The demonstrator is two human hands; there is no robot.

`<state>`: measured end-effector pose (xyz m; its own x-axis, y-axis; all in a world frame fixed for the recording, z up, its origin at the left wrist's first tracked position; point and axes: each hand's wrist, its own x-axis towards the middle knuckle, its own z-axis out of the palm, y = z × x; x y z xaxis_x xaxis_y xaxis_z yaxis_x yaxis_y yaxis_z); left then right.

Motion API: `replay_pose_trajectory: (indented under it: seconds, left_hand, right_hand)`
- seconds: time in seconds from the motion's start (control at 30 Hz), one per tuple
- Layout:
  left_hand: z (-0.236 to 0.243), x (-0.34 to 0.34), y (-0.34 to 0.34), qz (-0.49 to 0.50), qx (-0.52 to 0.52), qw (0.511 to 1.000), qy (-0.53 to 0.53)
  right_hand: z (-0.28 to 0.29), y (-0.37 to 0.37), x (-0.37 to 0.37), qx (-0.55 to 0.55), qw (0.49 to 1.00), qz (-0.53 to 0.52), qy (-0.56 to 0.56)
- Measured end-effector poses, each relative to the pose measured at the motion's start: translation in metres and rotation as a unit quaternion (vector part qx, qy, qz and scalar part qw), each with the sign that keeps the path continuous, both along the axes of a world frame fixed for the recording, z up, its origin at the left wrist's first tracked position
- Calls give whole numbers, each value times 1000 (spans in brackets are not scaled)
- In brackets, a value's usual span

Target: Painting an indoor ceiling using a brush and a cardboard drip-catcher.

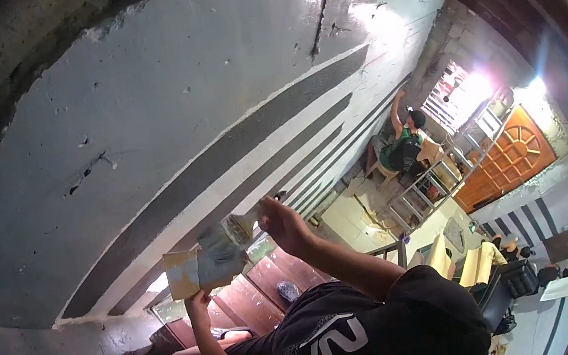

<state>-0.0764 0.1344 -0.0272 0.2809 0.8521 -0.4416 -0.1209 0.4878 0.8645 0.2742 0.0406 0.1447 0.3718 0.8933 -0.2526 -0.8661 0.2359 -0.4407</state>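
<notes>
Left hand (pixel 196 300) grips a plaster board (pixel 183 274) from below, fingers wrapped on its handle, keeping it level beside the striped wall (pixel 149 145). Right hand (pixel 283 225) pinches a trowel (pixel 236 226), blade over the mortar (pixel 221 255) heaped on that board.

Just the one head cam here, and it's tilting way up, taking in the striped wall (pixel 223 157) close overhead, with another person (pixel 406 142) sitting far off near the bright window (pixel 465 94).

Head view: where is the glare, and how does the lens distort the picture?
Head view: strong glare washes out the window at upper right and streaks the dark rim; the wall stripes bend with the fisheye; both hands, left hand and right hand, look slightly soft.
</notes>
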Motion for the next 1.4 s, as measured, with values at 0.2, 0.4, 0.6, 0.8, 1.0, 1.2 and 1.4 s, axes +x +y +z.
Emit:
replay_pose_trajectory:
  seconds: [0.2, 0.4, 0.6, 0.8, 1.0, 1.2, 1.4]
  left_hand:
    - [-2, -1, -1, -24, 78, 994, -72]
    - [2, -14, -12, 12, -10, 981, -193]
    - [22, -19, -19, 73, 4, 963, -259]
    - [16, -29, -16, 93, 34, 947, -306]
    - [20, -43, -17, 132, 94, 919, -359]
    - [36, -48, -22, 165, 112, 893, -403]
    - [45, -61, -34, 231, 129, 932, -246]
  right_hand:
    - [-46, -3, 5, -131, 987, 54, -79]
    - [23, 11, 25, 58, 994, 74, -53]
    - [30, 15, 7, -18, 990, 60, -124]
    - [24, 16, -23, -43, 976, 212, -16]
    - [20, 16, -62, -103, 919, 378, -35]
    - [17, 28, -83, -37, 949, 305, -76]
    - [76, 59, -114, 91, 841, 236, -479]
